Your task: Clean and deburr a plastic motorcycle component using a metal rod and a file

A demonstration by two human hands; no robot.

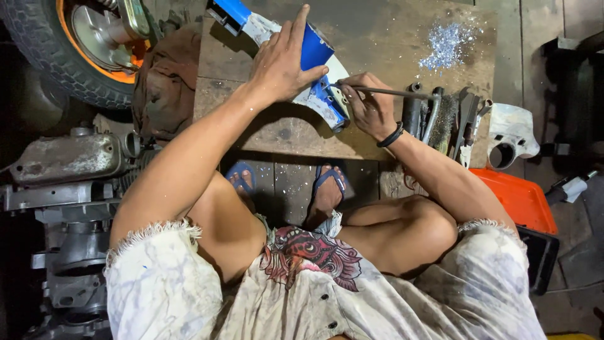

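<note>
Both hands busy here: my left hand is spread flat, fingers apart, pressing down on a blue and white curved panel, and my right hand is clamped around a thin metal rod tool with its tip right at the panel's edge. That panel lies on a worn wooden board I use as a counter, low over the floor, my sandals just under it. Pale shavings sit far right, tools beside my wrist, an orange tray and a tyre around.
</note>
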